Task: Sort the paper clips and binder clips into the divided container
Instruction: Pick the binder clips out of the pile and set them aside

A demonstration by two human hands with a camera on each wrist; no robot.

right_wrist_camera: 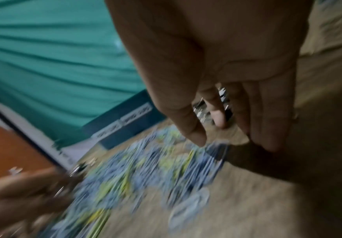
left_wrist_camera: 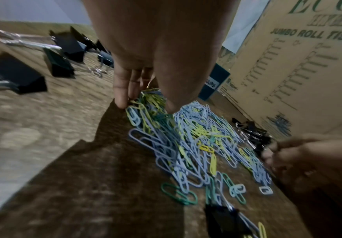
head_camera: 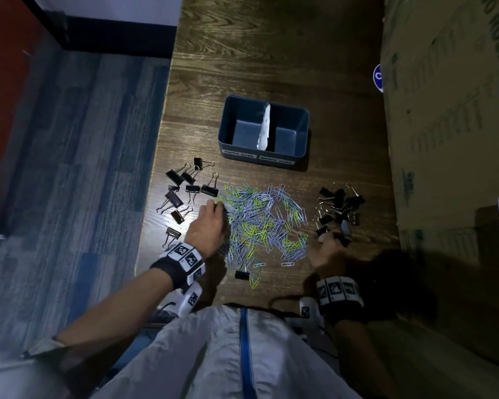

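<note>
A dark blue divided container (head_camera: 300, 133) stands on the wooden table, with a white divider and two front labels. A heap of blue and yellow-green paper clips (head_camera: 262, 220) (left_wrist_camera: 196, 136) lies in front of it. Black binder clips lie in one group to the left (head_camera: 185, 191) and another to the right (head_camera: 339, 207). My left hand (head_camera: 218, 204) (left_wrist_camera: 147, 106) pinches a bunch of yellow-green paper clips at the heap's left edge. My right hand (head_camera: 329, 240) (right_wrist_camera: 233, 140) hovers by the right binder clips with loose fingers; that view is blurred.
A large cardboard box (head_camera: 450, 139) (left_wrist_camera: 298, 64) walls off the table's right side. The table's left edge (head_camera: 156, 174) drops to blue carpet. One lone binder clip (head_camera: 241, 274) lies near the front edge, among stray paper clips.
</note>
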